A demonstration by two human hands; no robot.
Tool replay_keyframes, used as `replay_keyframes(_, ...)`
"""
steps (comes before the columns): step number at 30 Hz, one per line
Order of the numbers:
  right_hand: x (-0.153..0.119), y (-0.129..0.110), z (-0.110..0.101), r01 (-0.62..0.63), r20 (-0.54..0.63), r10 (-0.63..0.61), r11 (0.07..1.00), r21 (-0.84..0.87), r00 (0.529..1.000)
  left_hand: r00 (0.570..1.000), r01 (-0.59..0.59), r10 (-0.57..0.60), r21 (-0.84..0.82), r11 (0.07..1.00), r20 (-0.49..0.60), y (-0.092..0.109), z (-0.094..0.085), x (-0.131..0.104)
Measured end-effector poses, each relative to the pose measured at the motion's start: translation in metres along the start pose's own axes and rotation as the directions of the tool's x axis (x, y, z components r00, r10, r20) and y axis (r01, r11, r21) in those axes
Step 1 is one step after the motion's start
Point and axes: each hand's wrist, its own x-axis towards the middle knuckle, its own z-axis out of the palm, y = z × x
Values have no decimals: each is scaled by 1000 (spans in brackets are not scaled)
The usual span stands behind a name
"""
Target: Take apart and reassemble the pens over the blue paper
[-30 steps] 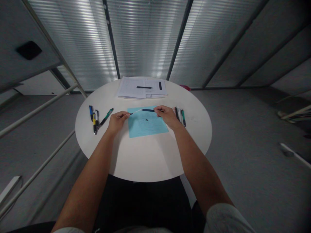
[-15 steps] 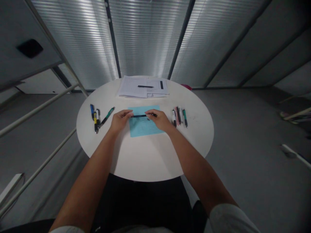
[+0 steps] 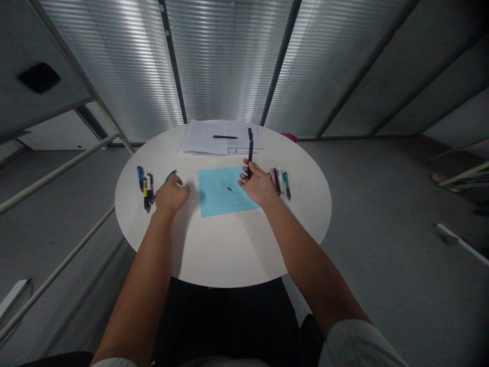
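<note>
My right hand point(image 3: 257, 184) has its fingers closed around a dark pen point(image 3: 250, 153), which stands nearly upright above the right side of a blue sheet of paper point(image 3: 214, 201). My left hand point(image 3: 171, 194) is over a green and black pen point(image 3: 170, 176) on the left of the table, covering most of it. Its thumb sticks out apart from the fingers, and whether it touches that pen is hidden. A small dark piece point(image 3: 229, 188), too small to name, lies on the blue sheet.
Left of my left hand lie blue, yellow and white pens point(image 3: 149, 186). Several more pens point(image 3: 286, 184) lie side by side at the right. Printed papers point(image 3: 204, 137) with a black pen point(image 3: 224, 136) on top occupy the back of the round white table point(image 3: 229, 260).
My left hand has let go of the dark pen and moved left over the green and black one. My right hand has turned the dark pen from level to upright.
</note>
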Motion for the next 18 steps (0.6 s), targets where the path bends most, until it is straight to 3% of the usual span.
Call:
replay_keyframes(4, 3, 4, 0, 61, 18, -60, 995, -73, 998, 979, -134, 70, 344, 930, 192, 1, 4, -2)
replay_keyframes(9, 4, 14, 6, 96, 109, -75, 974, -206, 991, 957, -235, 138, 405, 884, 254, -1, 9, -2)
replay_keyframes(14, 4, 23, 10, 223, 205, -159, 913, -340, 966, 965, -225, 188, 211, 951, 182, -2, 10, 0)
replay_keyframes(18, 0, 22, 11, 280, 248, -190, 869, -409, 950, 978, -143, 174, -245, 959, 111, 6, 16, 2)
